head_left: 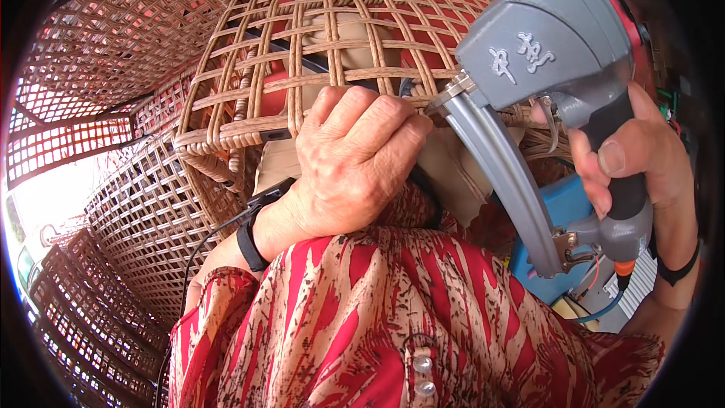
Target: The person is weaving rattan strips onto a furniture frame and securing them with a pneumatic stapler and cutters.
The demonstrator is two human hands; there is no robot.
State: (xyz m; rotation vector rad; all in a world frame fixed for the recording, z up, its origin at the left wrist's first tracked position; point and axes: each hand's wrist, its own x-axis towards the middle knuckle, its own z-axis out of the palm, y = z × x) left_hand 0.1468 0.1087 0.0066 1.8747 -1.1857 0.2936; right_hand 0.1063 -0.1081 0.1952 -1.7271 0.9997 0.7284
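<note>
A brown open-weave wicker frame spreads out in front of me, its near edge bound with thick strands. Over that edge my left hand is closed, its knuckles up and its fingertips hidden, gripping the woven strands. My right hand is wrapped round the black handle of a grey pneumatic staple gun, with fingers near the trigger. The gun's nose is at the wicker edge, just right of my left fingers; whether it touches cannot be made out. Its long curved magazine slants down toward my lap.
More woven wicker panels stand at the left, and another wicker piece lies lower left. A blue air hose leads from the gun's handle. Behind the magazine sits a blue box-like thing. Beige cloth shows beneath the wicker edge.
</note>
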